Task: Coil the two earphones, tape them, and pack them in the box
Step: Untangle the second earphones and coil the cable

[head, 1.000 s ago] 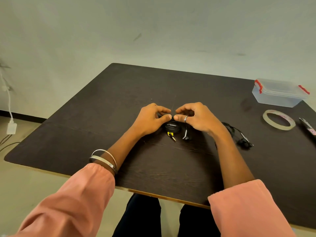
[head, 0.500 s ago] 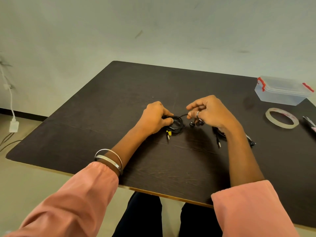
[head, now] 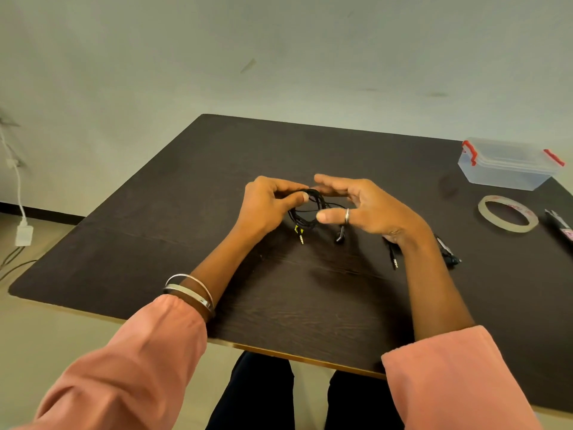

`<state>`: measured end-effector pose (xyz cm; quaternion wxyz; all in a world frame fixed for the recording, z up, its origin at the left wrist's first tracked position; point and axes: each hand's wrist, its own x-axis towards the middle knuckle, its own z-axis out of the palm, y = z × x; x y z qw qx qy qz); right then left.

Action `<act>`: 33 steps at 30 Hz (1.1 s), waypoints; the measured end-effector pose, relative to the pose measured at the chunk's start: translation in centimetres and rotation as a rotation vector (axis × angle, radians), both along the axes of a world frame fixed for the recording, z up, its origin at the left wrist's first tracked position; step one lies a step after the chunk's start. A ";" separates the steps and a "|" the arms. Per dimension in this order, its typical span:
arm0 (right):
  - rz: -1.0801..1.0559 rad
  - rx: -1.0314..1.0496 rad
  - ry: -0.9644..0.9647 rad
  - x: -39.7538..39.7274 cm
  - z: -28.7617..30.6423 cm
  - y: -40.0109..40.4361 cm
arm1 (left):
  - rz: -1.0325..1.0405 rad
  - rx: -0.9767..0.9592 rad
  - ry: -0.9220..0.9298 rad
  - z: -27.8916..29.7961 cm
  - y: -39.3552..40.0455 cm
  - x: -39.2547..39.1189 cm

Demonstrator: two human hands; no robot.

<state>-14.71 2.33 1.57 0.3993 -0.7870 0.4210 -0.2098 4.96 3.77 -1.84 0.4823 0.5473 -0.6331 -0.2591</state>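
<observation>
From the head view, a dark wooden table [head: 161, 237] fills the middle of the scene, with a pale wall behind it and a pale floor to the left. Above the table's centre the left hand [head: 263, 206] pinches a black coiled earphone [head: 305, 209] between thumb and curled fingers, holding the loops at their left side. The right hand [head: 372, 209] is at the coil's right side with its fingers extended toward the far edge of the loops and its thumb reaching in at the near edge; a ring sits on the thumb, and whether the fingers actually clamp the cable or only touch it I cannot tell. A plug with a yellow mark hangs from the coil toward the near side, and an earbud dangles just right of it under the right thumb. The second earphone [head: 446, 252] lies loose on the table to the right, partly hidden behind the right wrist, its plug pointing near. Farther right, a roll of tape [head: 483, 217] lies flat, and just beyond it at the frame's right edge sits a dark pen-like object [head: 558, 223], cut off by the edge. At the far right corner stands a clear plastic box [head: 508, 169] with red clips and its lid on. Two metal bangles [head: 189, 293] circle the left wrist above a pink sleeve. A white cable and adapter [head: 23, 234] hang by the wall at far left.
</observation>
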 end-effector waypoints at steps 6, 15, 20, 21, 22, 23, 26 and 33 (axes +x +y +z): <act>-0.190 -0.080 -0.356 1.2 -0.8 -0.3 | -0.169 0.010 0.244 1.4 0.2 -0.8; -0.123 0.285 -0.897 1.1 -0.2 0.0 | -0.421 0.068 0.494 1.4 0.8 -1.0; -0.037 0.206 -0.810 1.1 -0.2 0.2 | -0.269 -0.051 0.164 1.7 0.1 -1.3; -0.041 0.140 -0.735 1.1 -0.3 0.3 | -0.206 -0.063 0.095 1.6 -0.2 -1.4; -0.060 0.072 -0.664 1.1 -0.3 0.2 | -0.155 -0.063 0.047 1.4 -0.5 -1.4; -0.089 0.012 -0.599 1.1 -0.4 0.2 | -0.112 -0.052 0.024 1.3 -0.7 -1.4; -0.140 -0.130 -0.461 1.3 -0.8 0.0 | -0.095 0.010 0.115 0.9 -0.7 -1.6; -0.108 -0.296 -0.279 1.9 -1.5 -0.2 | -0.269 0.204 0.718 0.9 -0.4 -1.8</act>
